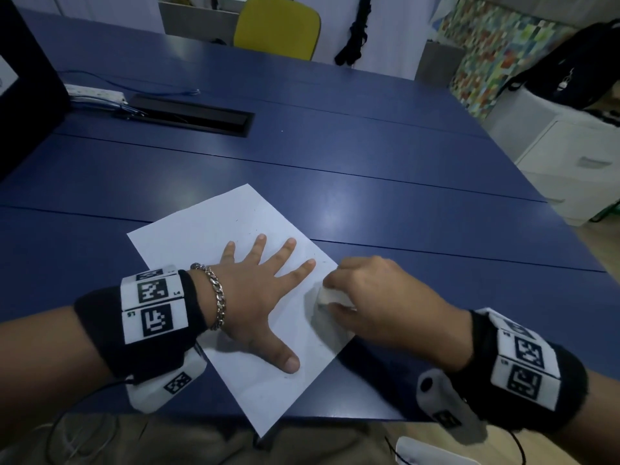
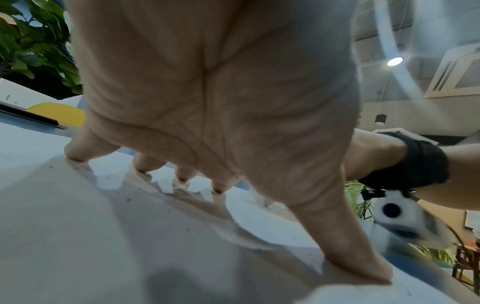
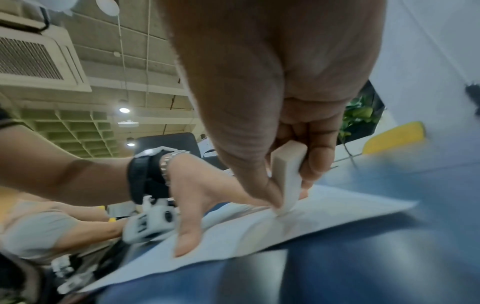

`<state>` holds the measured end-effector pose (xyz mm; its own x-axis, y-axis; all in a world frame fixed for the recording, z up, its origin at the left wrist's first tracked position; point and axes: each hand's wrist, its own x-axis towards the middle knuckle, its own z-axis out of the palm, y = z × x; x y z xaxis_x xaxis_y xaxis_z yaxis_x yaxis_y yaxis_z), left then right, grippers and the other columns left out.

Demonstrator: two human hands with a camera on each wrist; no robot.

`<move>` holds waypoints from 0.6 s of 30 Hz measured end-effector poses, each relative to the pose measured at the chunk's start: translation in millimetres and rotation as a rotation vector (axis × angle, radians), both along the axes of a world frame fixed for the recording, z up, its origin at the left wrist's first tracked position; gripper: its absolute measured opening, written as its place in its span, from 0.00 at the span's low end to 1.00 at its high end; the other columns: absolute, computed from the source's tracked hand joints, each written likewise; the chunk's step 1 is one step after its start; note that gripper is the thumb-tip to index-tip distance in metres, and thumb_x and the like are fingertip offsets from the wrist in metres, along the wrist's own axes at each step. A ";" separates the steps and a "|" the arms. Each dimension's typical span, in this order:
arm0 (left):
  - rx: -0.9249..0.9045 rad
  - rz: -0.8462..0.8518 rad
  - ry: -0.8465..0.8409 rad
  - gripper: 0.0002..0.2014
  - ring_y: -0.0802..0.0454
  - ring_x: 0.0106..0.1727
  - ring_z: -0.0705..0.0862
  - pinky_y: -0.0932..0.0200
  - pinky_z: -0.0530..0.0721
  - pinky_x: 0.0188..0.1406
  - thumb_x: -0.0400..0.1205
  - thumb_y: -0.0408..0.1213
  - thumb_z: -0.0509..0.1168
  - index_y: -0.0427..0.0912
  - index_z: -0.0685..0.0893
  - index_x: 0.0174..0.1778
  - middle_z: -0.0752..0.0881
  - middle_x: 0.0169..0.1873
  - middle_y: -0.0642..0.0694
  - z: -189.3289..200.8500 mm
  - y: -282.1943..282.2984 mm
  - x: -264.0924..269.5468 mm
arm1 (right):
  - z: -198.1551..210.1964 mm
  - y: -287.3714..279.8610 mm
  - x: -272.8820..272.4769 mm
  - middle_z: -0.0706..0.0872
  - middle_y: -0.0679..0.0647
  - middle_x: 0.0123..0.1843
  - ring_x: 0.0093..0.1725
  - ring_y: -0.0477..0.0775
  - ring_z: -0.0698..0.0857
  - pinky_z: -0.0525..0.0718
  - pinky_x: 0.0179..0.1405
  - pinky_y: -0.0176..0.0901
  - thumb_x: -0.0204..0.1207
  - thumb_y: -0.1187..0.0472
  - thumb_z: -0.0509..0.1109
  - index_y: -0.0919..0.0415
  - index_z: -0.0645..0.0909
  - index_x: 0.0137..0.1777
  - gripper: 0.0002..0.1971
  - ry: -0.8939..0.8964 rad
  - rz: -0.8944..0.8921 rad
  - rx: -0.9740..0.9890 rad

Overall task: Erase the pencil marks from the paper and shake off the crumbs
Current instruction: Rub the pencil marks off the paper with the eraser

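Note:
A white sheet of paper (image 1: 201,236) lies askew on the blue table (image 1: 402,182), one corner hanging over the near edge. My left hand (image 1: 258,290) lies flat on the paper, fingers spread and straight, pinning it down. My right hand (image 1: 365,297) pinches a white eraser (image 1: 325,296) between thumb and fingers at the sheet's right edge. In the right wrist view the eraser (image 3: 288,176) stands on end with its lower tip on the paper (image 3: 337,207). In the left wrist view the fingertips (image 2: 75,156) press on the paper (image 2: 103,236), where small dark specks lie.
A black cable tray (image 1: 191,117) is set into the table at the far left, beside a white power strip (image 1: 94,92) and a dark monitor (image 1: 23,85). A yellow chair (image 1: 278,25) stands beyond the far edge. A white cabinet (image 1: 570,156) is at the right.

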<state>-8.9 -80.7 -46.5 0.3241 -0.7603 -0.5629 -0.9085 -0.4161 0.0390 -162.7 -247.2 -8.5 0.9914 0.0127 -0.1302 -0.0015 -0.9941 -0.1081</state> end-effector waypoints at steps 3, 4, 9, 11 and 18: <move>0.004 -0.002 -0.016 0.74 0.29 0.87 0.23 0.19 0.36 0.84 0.57 0.90 0.64 0.68 0.18 0.82 0.16 0.85 0.51 0.8 -0.3 -1.3 | -1.3 17.6 -10.8 0.84 0.46 0.52 0.49 0.52 0.84 0.84 0.48 0.49 0.82 0.47 0.64 0.50 0.85 0.58 0.13 0.062 0.131 0.057; 0.005 -0.002 -0.017 0.74 0.29 0.87 0.23 0.19 0.36 0.84 0.57 0.90 0.65 0.68 0.18 0.83 0.16 0.85 0.50 1.1 -0.3 -1.2 | 1.0 15.1 -11.3 0.85 0.45 0.52 0.49 0.51 0.85 0.84 0.49 0.47 0.82 0.47 0.66 0.49 0.86 0.59 0.13 0.082 0.124 0.100; -0.038 0.016 0.021 0.75 0.30 0.89 0.26 0.17 0.37 0.83 0.57 0.87 0.70 0.72 0.14 0.77 0.21 0.87 0.50 4.5 0.4 -1.5 | 18.6 -23.1 -13.1 0.93 0.43 0.48 0.48 0.45 0.89 0.86 0.50 0.46 0.85 0.46 0.71 0.47 0.90 0.59 0.10 -0.155 -0.175 0.230; -0.047 0.023 0.025 0.75 0.29 0.89 0.27 0.17 0.37 0.83 0.58 0.85 0.72 0.74 0.14 0.76 0.23 0.88 0.51 5.6 0.1 -2.1 | 24.6 -30.1 -17.9 0.93 0.37 0.46 0.47 0.39 0.89 0.87 0.48 0.39 0.85 0.43 0.72 0.43 0.91 0.58 0.10 -0.192 -0.286 0.329; -0.024 0.018 0.018 0.71 0.30 0.89 0.27 0.19 0.36 0.83 0.56 0.88 0.68 0.72 0.29 0.85 0.21 0.87 0.52 2.7 -0.1 0.1 | 6.7 -14.9 -19.2 0.92 0.36 0.54 0.53 0.40 0.88 0.86 0.54 0.41 0.81 0.44 0.74 0.43 0.90 0.61 0.12 -0.082 -0.202 0.234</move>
<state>-8.8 -80.8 -43.8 0.3276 -0.7678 -0.5506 -0.9001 -0.4308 0.0653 -181.9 -262.1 -1.7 0.9840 -0.1651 -0.0662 -0.1778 -0.9230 -0.3413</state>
